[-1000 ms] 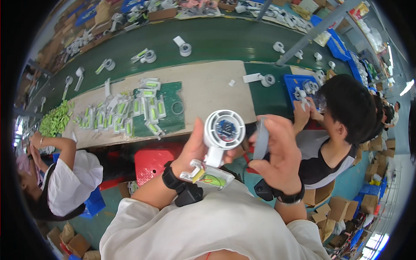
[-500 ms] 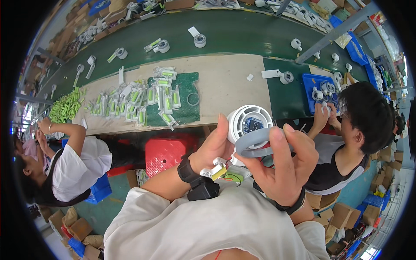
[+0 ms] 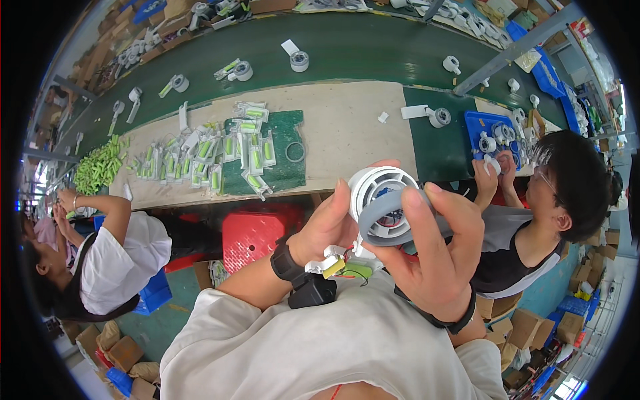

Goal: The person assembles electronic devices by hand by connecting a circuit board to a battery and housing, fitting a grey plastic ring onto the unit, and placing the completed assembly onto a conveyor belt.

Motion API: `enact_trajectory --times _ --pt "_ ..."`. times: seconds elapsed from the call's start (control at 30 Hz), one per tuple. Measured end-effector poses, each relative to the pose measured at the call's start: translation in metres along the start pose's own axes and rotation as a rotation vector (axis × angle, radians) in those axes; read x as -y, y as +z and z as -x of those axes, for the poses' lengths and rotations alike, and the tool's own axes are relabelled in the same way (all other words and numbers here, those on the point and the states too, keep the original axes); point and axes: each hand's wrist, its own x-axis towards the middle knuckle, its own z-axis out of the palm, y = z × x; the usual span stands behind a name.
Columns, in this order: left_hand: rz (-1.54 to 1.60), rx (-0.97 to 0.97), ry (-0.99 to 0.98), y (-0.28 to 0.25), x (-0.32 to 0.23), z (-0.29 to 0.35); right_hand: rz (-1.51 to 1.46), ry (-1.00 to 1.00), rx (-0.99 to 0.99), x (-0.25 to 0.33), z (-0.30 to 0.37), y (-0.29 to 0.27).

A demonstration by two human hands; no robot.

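Observation:
My left hand (image 3: 327,227) is wrapped round a white round housing (image 3: 362,191), which looks like the head of a small handheld fan with slotted openings. My right hand (image 3: 437,260) pinches a grey ring (image 3: 369,230) between thumb and fingers. The ring sits tilted over the housing's open face and partly covers it; whether it touches all round cannot be seen. Below hangs an opened white handle part (image 3: 332,252), with thin wires and a green battery cell (image 3: 359,270) beside my left wrist.
Packed green cells (image 3: 200,157) and a loose green heap (image 3: 100,167) lie on the bench (image 3: 353,123). Beyond runs a green conveyor belt (image 3: 380,50) carrying fan parts. A co-worker (image 3: 567,180) sits right by a blue tray (image 3: 472,127), another (image 3: 120,260) left. A red stool (image 3: 257,233) stands below.
The grey ring has moved left and down over the housing's face, covering more of it. The housing has tilted toward the ring. Parts on the belt have shifted left.

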Motion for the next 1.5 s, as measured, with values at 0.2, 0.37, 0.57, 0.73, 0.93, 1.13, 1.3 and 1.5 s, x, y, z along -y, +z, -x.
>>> enact_trajectory --times 0.2,0.37,0.57,0.73,0.93,1.13,1.3,1.5 --pt "0.056 0.241 0.002 -0.009 -0.002 0.002 -0.118 0.134 0.211 -0.002 -0.009 -0.011" --pt "-0.053 -0.082 -0.065 -0.035 0.022 -0.002 -0.347 0.365 0.537 -0.037 0.005 -0.003" --pt "-0.176 -0.143 -0.181 -0.026 0.03 -0.006 -0.275 0.352 0.531 -0.042 0.012 -0.006" --pt "-0.065 -0.223 -0.223 -0.03 0.032 0.002 -0.367 0.39 0.544 -0.037 0.019 0.006" --pt "-0.254 -0.052 -0.102 -0.008 0.021 -0.009 -1.187 1.131 -0.027 -0.032 0.046 0.032" --pt "-0.436 -0.007 0.122 -0.034 0.034 0.008 -1.273 1.377 0.129 -0.018 0.031 0.038" --pt "-0.631 0.1 0.336 -0.032 0.025 0.014 -1.192 1.332 0.204 -0.012 0.028 0.044" --pt "-0.584 0.14 0.438 -0.042 0.028 0.009 -1.008 1.142 0.219 -0.012 0.026 0.056"
